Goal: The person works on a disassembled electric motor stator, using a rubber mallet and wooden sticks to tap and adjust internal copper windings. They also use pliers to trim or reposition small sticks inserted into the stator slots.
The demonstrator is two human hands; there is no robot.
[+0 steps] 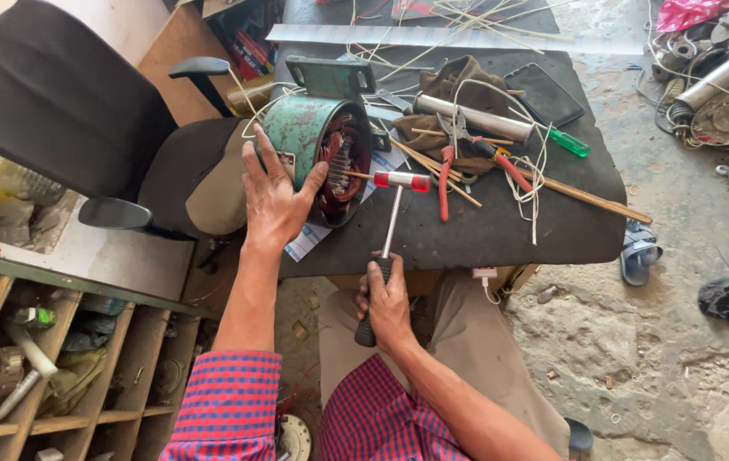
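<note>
A green electric motor housing (303, 128) lies on its side on the dark table (501, 230), its open end showing copper windings (343, 166). My left hand (275, 196) presses flat against the housing's near rim, fingers spread. My right hand (387, 303) grips the black handle of a small hammer (392, 224) with a red and white head. The hammer head (401, 180) is level with a thin wooden stick (351, 174) that pokes out of the windings.
Red-handled pliers (445, 175), a metal tube (471, 118), a green-handled screwdriver (567, 141), a brown cloth, wooden sticks and white cords lie on the table. A black office chair (66, 111) stands at left, wooden shelves (66, 358) below it, and metal scrap at top right.
</note>
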